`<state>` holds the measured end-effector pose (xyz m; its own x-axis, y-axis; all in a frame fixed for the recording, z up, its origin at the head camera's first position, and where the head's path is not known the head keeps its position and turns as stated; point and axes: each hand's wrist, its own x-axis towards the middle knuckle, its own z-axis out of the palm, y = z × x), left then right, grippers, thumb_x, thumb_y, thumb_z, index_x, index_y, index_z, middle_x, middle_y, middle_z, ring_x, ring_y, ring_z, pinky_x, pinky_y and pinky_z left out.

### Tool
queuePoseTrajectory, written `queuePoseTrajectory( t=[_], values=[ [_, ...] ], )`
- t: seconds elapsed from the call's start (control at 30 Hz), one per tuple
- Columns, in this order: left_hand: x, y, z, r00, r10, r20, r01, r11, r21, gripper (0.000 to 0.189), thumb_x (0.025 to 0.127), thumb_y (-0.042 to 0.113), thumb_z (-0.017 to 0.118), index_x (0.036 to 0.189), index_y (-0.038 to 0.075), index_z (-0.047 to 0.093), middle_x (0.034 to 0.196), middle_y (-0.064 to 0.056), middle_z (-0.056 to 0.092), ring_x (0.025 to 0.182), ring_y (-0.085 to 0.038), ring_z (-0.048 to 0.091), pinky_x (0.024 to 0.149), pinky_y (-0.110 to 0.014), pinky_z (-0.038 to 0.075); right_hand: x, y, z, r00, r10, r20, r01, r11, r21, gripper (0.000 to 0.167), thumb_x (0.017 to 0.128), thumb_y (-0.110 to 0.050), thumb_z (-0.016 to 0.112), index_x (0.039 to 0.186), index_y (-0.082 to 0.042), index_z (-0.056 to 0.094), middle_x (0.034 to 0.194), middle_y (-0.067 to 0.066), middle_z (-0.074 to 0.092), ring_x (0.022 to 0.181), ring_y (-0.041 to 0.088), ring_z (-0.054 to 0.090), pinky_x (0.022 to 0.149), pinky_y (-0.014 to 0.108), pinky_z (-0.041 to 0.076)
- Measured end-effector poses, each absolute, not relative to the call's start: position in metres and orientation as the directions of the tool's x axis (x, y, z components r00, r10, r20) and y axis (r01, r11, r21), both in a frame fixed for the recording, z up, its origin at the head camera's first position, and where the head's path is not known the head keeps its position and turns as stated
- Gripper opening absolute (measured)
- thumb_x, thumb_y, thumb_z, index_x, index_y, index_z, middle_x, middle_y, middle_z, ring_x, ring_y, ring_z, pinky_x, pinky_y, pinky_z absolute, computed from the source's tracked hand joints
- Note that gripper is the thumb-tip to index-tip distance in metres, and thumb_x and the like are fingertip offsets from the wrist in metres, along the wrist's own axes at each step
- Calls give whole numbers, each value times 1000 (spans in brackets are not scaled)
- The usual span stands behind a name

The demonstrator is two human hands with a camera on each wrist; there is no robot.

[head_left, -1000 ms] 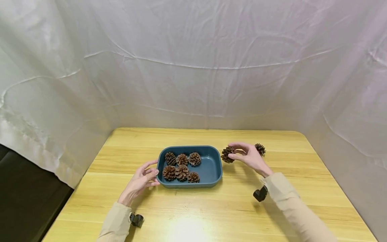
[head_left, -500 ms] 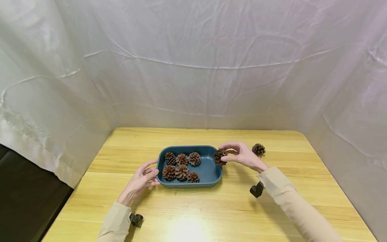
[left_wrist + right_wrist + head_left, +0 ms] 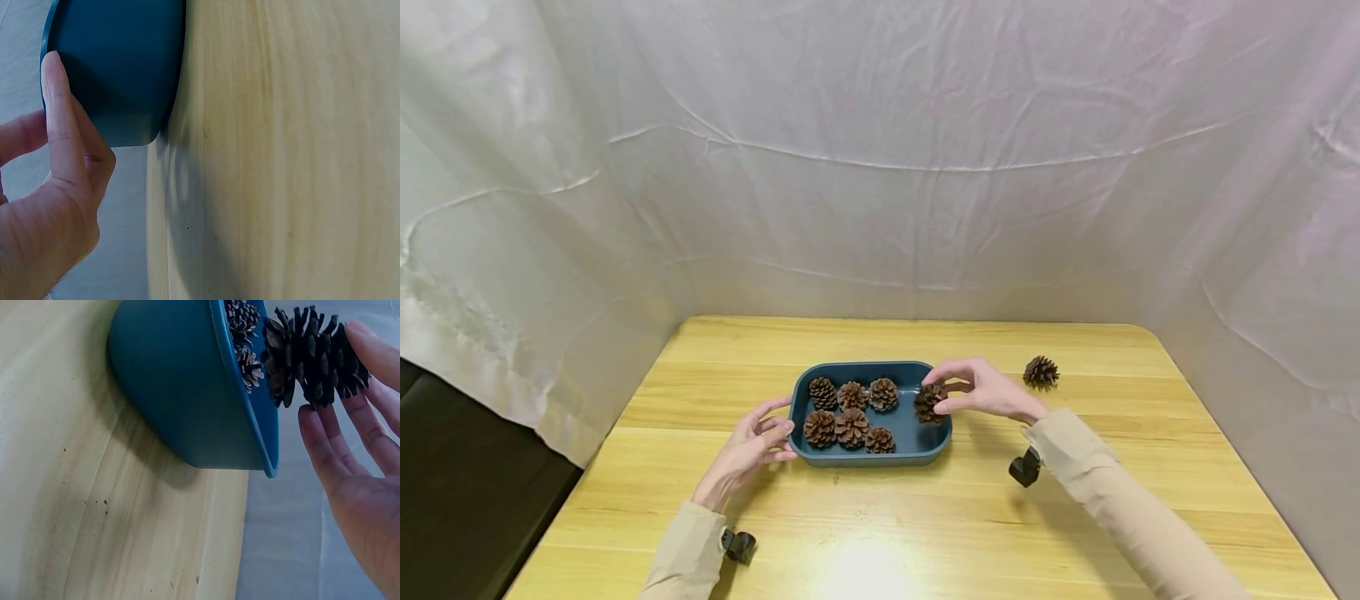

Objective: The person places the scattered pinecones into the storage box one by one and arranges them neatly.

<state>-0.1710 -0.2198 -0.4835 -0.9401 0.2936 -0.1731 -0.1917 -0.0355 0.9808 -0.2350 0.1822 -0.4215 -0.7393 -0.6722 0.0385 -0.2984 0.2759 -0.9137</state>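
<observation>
A blue rectangular tub (image 3: 872, 460) with rounded corners stands on the table, several brown pine cones (image 3: 852, 427) grouped in its left and middle part. My left hand (image 3: 751, 446) holds the tub's left end, with the thumb at the rim in the left wrist view (image 3: 62, 125). Over the tub's right end, my right hand (image 3: 988, 392) pinches a pine cone (image 3: 929, 404) between thumb and fingers. In the right wrist view this pine cone (image 3: 315, 359) is above the rim, its scales spread wide.
Another pine cone (image 3: 1041, 372) lies on the wooden table (image 3: 1075, 517) to the right of the tub, behind my right forearm. A pale cloth (image 3: 880, 208) hangs behind the table and along both sides. A dark surface (image 3: 460, 483) shows at the lower left.
My right hand has carried its pine cone leftward, from beside the tub to over its right end. The cone left on the table now shows fully. My left hand stays at the tub.
</observation>
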Motion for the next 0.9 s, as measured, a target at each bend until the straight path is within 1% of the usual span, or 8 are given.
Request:
queuePoseTrajectory(
  t=[0.23,0.37,0.6,0.77,0.9],
  values=[
    [-171,-220,-484,-941,292,-171,-187,-27,982,62,103,4,52,157,-1,21,104,-2,62,73,-8,64,75,-25,66,-239,176,-424,-662,-749,12,-309,258,-916,37,87,-10,78,121,-4,68,129,19,64,115,18,60,111,50,49],
    [-171,-220,-484,-941,292,-171,-187,-25,982,62,103,4,52,157,-1,21,104,-2,61,73,-8,63,75,-25,66,-240,172,-425,-631,-776,-3,-313,258,-914,37,86,-9,79,121,-3,68,128,20,63,116,18,60,108,47,53],
    [-171,-220,-483,-940,294,-173,-188,-25,982,62,103,4,51,157,-2,21,104,-2,61,73,-8,63,75,-25,66,-244,168,-428,-607,-794,-30,-322,280,-904,36,84,-10,81,117,-4,68,124,16,65,113,15,61,105,38,57],
    [-171,-221,-483,-941,294,-170,-185,-23,982,62,103,4,51,157,-2,21,104,-2,61,73,-8,63,75,-25,66,-247,164,-429,-590,-806,-37,-356,301,-885,33,84,-10,81,114,-4,68,120,17,65,107,19,64,102,37,58],
    [-170,-222,-482,-941,294,-168,-182,-19,983,62,103,4,52,157,-2,21,104,-3,61,73,-8,63,75,-25,66,-249,159,-429,-589,-805,-75,-361,345,-866,32,83,-14,83,111,-7,69,118,13,67,103,19,66,97,35,60]
  ],
)
